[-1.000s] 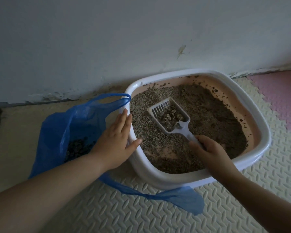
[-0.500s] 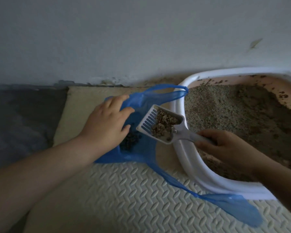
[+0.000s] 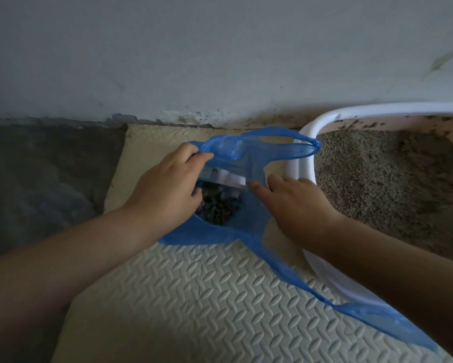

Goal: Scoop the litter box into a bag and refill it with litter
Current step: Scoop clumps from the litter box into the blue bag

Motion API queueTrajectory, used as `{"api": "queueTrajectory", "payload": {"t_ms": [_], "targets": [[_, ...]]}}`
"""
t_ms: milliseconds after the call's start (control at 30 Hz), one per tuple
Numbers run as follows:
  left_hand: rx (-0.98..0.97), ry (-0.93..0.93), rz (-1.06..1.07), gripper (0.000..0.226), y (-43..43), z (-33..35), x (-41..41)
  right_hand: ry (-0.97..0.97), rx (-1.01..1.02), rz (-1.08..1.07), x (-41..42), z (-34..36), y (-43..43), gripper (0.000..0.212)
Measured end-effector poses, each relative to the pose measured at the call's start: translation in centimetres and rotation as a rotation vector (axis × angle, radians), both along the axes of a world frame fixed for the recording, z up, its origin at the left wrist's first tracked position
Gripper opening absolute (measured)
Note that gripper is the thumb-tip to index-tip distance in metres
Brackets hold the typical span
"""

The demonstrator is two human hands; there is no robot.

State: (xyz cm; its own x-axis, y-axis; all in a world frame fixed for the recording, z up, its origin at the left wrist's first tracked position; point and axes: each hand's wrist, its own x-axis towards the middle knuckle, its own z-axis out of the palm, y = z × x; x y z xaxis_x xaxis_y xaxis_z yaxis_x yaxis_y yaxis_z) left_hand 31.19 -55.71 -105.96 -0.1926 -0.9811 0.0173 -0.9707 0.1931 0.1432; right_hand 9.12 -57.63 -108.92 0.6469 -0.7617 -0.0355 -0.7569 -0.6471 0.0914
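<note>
The left hand (image 3: 167,189) pinches the rim of the thin blue plastic bag (image 3: 230,150) and lifts it, fingers and thumb clamped on the film, and the mouth gapes. The right hand (image 3: 296,203) is wrapped round the handle of the white slotted plastic scoop (image 3: 228,178), with the handle itself mostly hidden under the fingers and the bag's edge. The scoop is down inside the bag and tipped, right above the pile of dark clumps (image 3: 217,210) at the bottom. To do this well, she should keep that rim held high and taut, turn the scoop fully over, and shake it gently low in the bag so nothing lands on the cream embossed foam mat (image 3: 194,297). One bag handle is draped over the rim of the white plastic litter box (image 3: 301,163) just beside, so a hard tug looks risky. The grey granular litter (image 3: 390,179) still awaits more passes. Half a second ago the scoop rode level and loaded above the bag mouth; now it has dipped in, and the left hand has shifted from the bag's side to its top edge.
</note>
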Motion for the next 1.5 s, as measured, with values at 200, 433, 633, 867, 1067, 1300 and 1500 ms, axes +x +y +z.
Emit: {"api": "queueTrajectory", "payload": {"t_ms": [200, 433, 633, 867, 1067, 1300, 1500], "targets": [[-0.012, 0.005, -0.018, 0.063, 0.3, 0.0, 0.5, -0.053, -0.055, 0.08, -0.1, -1.4, -0.3, 0.075], [-0.007, -0.002, -0.032, 0.064, 0.2, 0.1, 0.2, -0.3, 0.274, -0.124, -1.6, 0.1, 0.6, 0.043], [-0.022, 0.016, -0.087, 0.058, -0.1, 0.1, -1.3, -0.708, 0.621, -0.432, -6.4, 0.3, 1.8, 0.032], [-0.008, 0.025, -0.244, 0.064, -1.3, -1.9, -6.7, -0.954, 0.75, -0.678, -13.5, 2.3, 4.3, 0.03], [-0.002, 0.142, -0.34, 0.062, -3.4, -3.5, -14.4, -0.964, 0.626, -0.986, -20.7, 3.0, 7.7, 0.027], [0.104, 0.232, -0.118, 0.068, -6.2, -7.0, -20.9, -0.366, 0.366, -1.097, -24.7, 2.9, 9.5, 0.026], [0.039, 0.304, -0.083, 0.069, -7.2, -7.8, -21.2, -0.177, 0.535, -1.208, -24.7, 2.8, 8.6, 0.021]]}}
